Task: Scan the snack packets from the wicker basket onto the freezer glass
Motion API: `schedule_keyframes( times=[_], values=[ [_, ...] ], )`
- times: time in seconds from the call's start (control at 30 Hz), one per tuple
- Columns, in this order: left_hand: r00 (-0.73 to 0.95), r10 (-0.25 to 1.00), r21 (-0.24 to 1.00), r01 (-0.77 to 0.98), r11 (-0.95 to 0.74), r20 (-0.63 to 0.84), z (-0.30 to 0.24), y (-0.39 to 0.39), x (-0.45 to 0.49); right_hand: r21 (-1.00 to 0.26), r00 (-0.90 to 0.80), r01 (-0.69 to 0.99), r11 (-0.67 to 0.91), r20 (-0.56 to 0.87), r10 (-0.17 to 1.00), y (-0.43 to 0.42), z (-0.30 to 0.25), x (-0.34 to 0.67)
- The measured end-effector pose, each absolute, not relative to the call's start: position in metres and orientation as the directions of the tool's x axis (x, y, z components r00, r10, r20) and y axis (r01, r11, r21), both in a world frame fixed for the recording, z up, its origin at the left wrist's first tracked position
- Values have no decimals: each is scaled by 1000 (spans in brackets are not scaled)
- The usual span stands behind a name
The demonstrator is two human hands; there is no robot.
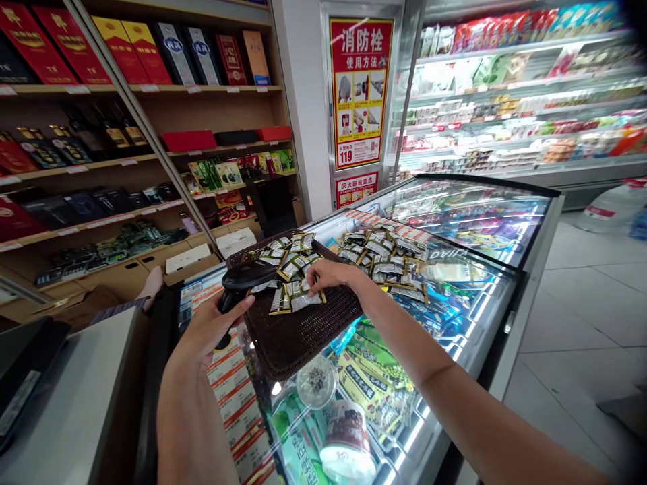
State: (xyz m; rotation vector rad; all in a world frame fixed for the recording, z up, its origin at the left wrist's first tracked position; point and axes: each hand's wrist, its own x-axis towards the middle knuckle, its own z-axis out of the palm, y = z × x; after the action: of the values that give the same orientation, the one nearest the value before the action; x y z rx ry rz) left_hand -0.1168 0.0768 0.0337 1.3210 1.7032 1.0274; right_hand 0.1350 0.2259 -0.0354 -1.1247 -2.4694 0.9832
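Left hand (215,330) clamped around the grip of a black handheld barcode scanner (245,277). Right hand (328,275) curled over foil sachets (298,286), fingers touching them; whether one is pinched cannot be told. The sachets lie heaped in a brown woven basket (313,340), which rests on a glass-topped freezer (470,225), with more sachets (379,259) just beside it.

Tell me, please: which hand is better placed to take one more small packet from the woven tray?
Probably the right hand: it is free and touches the foil packets in the woven tray. The left hand holds a black handheld scanner.
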Motion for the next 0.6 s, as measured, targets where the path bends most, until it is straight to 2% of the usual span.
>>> schedule_keyframes(
  times=[0.1,0.2,0.27,0.37,0.6],
  values=[
    [-194,979,921,366,138,-70,32,78,-117,-727,-519,498,472,186,834,231,-39,134],
    [-169,984,924,364,119,-60,29,77,-119,-845,-327,353,401,290,899,238,-44,132],
    [-152,987,920,378,103,-48,28,77,-119,-907,-227,236,348,297,928,241,-47,131],
    [-154,987,914,393,103,-46,26,77,-120,-947,-196,121,296,270,943,243,-48,131],
    [-95,994,918,388,85,-52,29,75,-116,-968,-188,49,248,235,954,237,-41,130]
  ],
)
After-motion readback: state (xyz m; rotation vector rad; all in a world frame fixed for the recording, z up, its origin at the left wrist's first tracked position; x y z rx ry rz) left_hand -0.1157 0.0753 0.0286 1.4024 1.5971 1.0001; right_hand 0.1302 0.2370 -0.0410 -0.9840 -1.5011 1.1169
